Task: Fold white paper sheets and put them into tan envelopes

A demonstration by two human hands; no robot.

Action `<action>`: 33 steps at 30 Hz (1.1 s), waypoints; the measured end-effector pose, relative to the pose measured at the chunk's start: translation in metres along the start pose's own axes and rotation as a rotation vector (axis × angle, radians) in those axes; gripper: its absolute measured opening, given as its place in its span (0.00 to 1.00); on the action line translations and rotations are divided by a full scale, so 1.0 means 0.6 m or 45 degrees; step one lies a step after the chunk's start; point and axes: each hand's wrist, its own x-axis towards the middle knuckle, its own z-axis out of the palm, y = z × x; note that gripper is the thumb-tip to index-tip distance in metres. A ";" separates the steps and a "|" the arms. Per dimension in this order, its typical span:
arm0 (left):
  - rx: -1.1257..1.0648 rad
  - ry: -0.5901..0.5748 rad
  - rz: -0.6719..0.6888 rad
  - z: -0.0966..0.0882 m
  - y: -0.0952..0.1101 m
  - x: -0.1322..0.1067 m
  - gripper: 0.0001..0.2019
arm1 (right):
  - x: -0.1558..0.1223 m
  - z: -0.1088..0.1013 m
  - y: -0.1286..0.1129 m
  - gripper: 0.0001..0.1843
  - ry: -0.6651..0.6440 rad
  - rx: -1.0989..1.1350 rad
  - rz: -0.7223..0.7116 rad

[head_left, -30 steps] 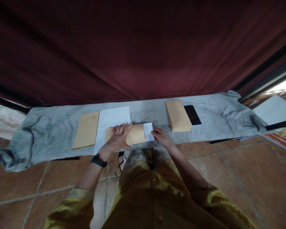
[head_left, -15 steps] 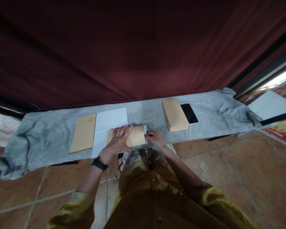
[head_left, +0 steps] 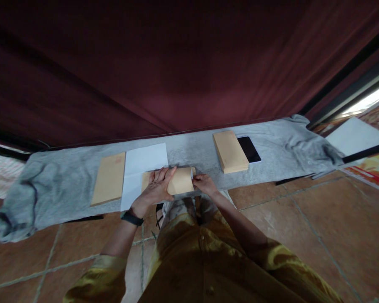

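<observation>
red print (head_left: 119,158) on envelopes (head_left: 108,179) left of left grip (head_left: 159,184) unreadable, left grip spread flat on single envelope (head_left: 181,182), right grip (head_left: 198,182) at its mouth, can't tell if clamped

The desk (head_left: 192,145) was long and narrow, draped in a grey cloth (head_left: 281,143) that bunched at both ends. On its left lay a low brown pile (head_left: 109,179) with a reddish mark, beside a creased white sheet (head_left: 145,158). A brown envelope (head_left: 180,181) overlapped the sheet at the near edge, mid-desk. Farther right sat an envelope stack (head_left: 230,151) beside a dark-screened device (head_left: 250,149).
</observation>
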 end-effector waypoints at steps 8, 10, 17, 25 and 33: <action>0.018 -0.019 0.029 0.006 -0.006 0.004 0.64 | 0.005 0.006 0.001 0.10 0.018 -0.103 0.030; 0.020 -0.023 0.031 0.008 -0.007 0.005 0.65 | 0.004 0.006 0.001 0.11 0.022 -0.118 0.035; 0.013 0.007 0.052 0.011 -0.012 0.004 0.64 | -0.002 -0.001 -0.003 0.12 0.021 -0.141 0.056; 0.030 0.026 0.073 0.008 -0.012 0.000 0.64 | 0.000 -0.001 -0.002 0.13 0.004 -0.146 0.035; 0.006 -0.006 0.047 0.008 -0.011 0.002 0.63 | 0.006 0.003 -0.004 0.12 0.016 -0.214 0.042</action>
